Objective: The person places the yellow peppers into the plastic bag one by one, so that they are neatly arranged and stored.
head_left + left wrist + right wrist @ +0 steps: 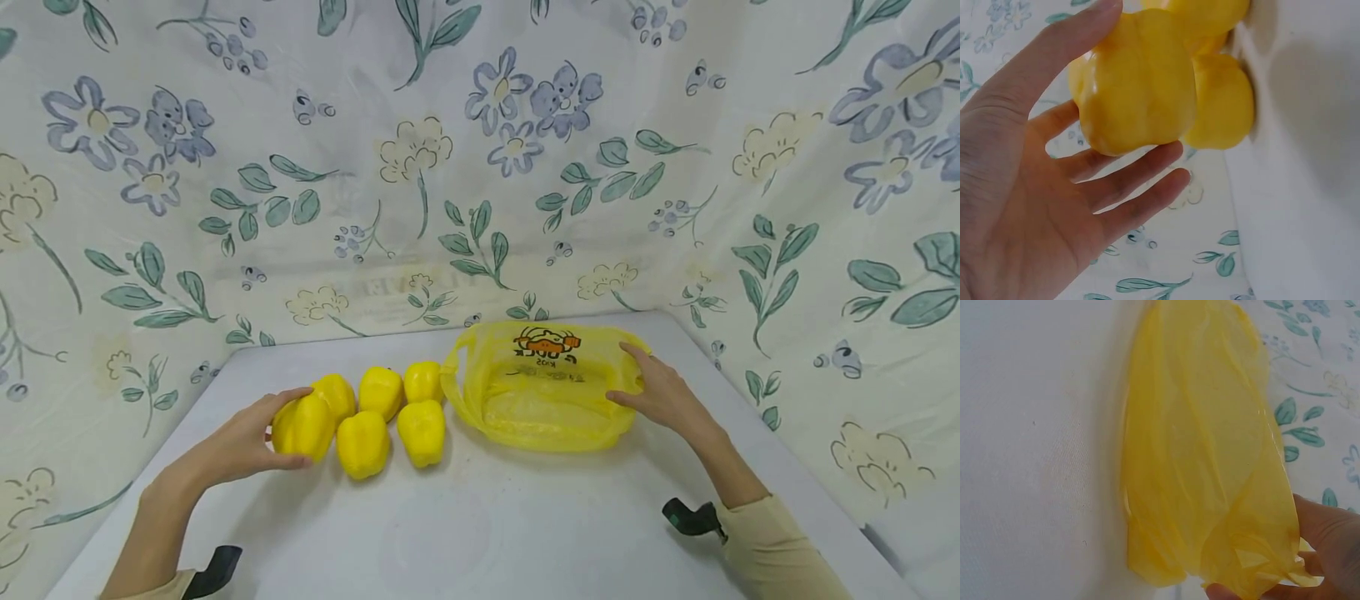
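Observation:
My left hand [240, 437] grips a yellow bell pepper [303, 427] at the left end of a group, with the thumb on one side and fingertips on the other. In the left wrist view this bell pepper [1138, 84] sits between the thumb and spread fingers, and other peppers [1219, 103] show behind it. A yellow plastic bag [555, 400] with a printed cartoon logo lies puffed up to the right of the peppers, its mouth and handle toward them. My right hand [663, 392] holds the bag's right end; in the right wrist view its fingers are around the crumpled film [1254, 550].
Several more yellow bell peppers [363, 444] stand close together in two loose rows on the white table [465, 533], left of the bag. Flower-printed cloth [420, 192] hangs at the back and both sides. A black wrist mount [692, 517] juts from each sleeve.

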The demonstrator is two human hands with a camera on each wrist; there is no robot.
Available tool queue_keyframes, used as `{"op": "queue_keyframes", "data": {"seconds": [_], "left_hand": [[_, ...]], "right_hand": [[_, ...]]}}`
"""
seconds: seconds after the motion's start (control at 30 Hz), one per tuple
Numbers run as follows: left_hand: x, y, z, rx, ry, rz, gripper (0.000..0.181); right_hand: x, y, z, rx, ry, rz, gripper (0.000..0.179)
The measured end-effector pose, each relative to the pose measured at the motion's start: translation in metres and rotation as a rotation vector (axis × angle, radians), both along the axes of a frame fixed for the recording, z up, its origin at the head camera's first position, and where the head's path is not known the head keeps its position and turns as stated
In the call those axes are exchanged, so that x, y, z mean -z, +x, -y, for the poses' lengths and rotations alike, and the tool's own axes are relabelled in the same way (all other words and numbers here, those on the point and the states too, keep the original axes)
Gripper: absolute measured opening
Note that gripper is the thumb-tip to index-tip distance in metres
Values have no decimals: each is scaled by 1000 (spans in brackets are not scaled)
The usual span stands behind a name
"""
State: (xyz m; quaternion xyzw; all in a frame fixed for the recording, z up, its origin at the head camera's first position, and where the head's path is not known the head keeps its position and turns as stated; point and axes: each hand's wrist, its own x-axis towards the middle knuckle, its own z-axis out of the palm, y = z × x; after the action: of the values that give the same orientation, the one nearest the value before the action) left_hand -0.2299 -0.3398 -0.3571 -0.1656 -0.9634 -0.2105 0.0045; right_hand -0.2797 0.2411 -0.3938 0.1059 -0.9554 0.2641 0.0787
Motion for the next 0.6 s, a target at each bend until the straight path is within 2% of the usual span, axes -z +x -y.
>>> {"op": "queue_keyframes", "data": {"seconds": [0.27, 0.43, 0.6], "left_hand": [[-13, -6, -15, 24, 27, -29, 99], [-18, -13, -34, 49, 34, -12, 99], [-24, -20, -55, 108, 40, -19, 97]], "right_hand": [[-1, 0, 1, 1, -2, 0, 87], [-2, 0, 1, 4, -6, 5, 86], [-1, -1, 1, 4, 0, 2, 86]]}}
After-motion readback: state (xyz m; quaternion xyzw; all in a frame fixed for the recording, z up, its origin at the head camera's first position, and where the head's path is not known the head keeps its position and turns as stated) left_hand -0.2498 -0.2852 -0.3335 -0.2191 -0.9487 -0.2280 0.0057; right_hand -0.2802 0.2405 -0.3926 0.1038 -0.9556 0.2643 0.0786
